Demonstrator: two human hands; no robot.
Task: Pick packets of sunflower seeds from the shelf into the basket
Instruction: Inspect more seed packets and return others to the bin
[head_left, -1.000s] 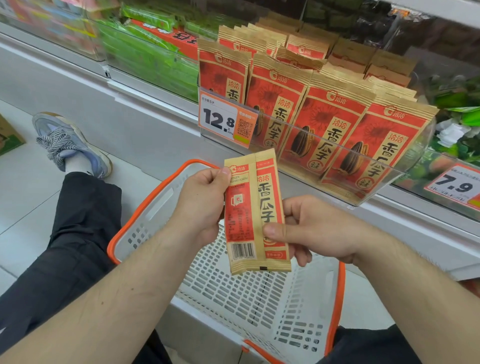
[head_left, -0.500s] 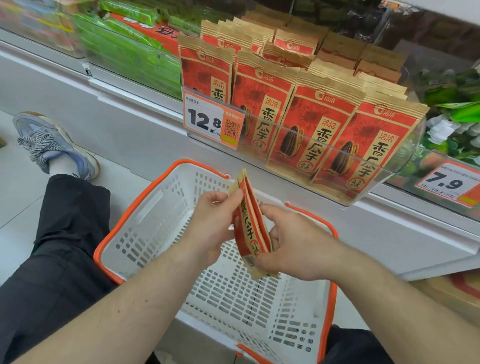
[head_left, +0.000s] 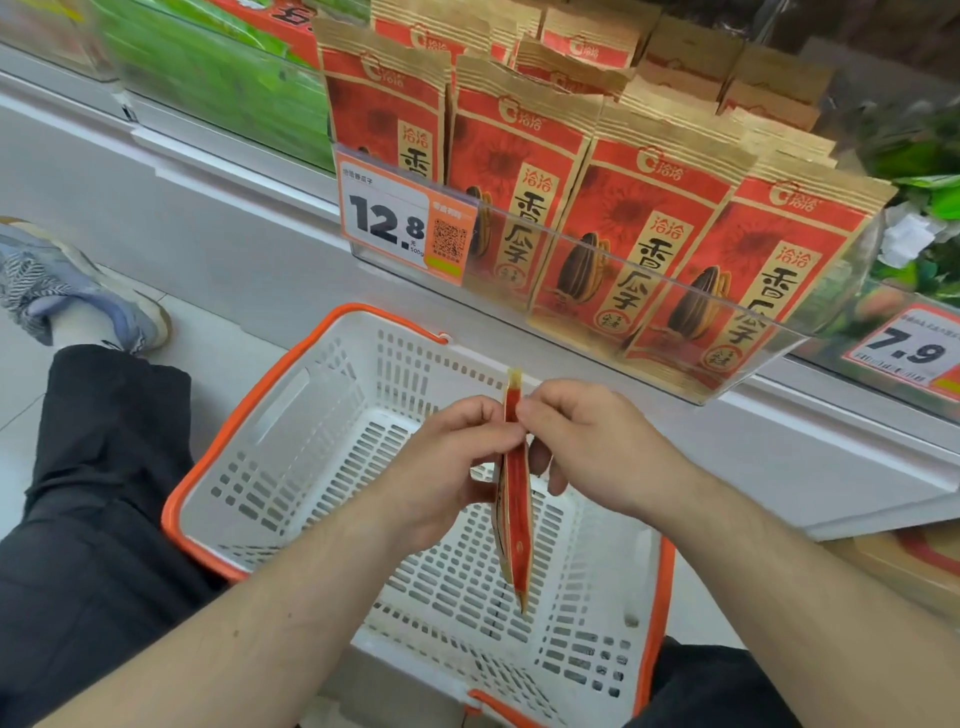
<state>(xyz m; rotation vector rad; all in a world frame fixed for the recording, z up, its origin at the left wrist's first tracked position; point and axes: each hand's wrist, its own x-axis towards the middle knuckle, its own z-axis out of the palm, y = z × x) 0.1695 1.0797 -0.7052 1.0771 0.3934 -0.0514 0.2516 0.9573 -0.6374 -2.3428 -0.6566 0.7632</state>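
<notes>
Shop aisle, pale tiled floor (head_left: 218, 353), low white shelf (head_left: 779, 447) along the far side. Standing on that shelf behind a clear plastic guard (head_left: 613, 260): rows of red and tan seed packets (head_left: 618, 208), upright, front row of four with more stacked behind. Clipped to the guard's left end, an orange-edged price tag (head_left: 405, 218) reading 12.8; further right, a second tag (head_left: 906, 353) reading 7.9. Green packs (head_left: 228, 83) to the left on the same shelf, blurred.

Below the shelf, on the floor between two dark trouser legs (head_left: 98, 467): white slotted basket (head_left: 322, 426) with orange rim, nothing visible lying on its bottom. Grey-blue shoe (head_left: 67, 291) beyond the left knee.

Held over the basket's middle, above its bottom: one seed packet (head_left: 517, 514), turned edge-on to the camera, upright, top seal pointing toward the shelf and lower end hanging down inside the rim line. Left hand (head_left: 441, 467) on the packet's left face, thumb and fingers curled and pinching its upper part. Right hand (head_left: 597, 441) on the opposite face, thumb and forefinger pinching just below the top seal, remaining fingers loosely bent beside the packet's right side. Both forearms reaching in from the bottom of the view.
</notes>
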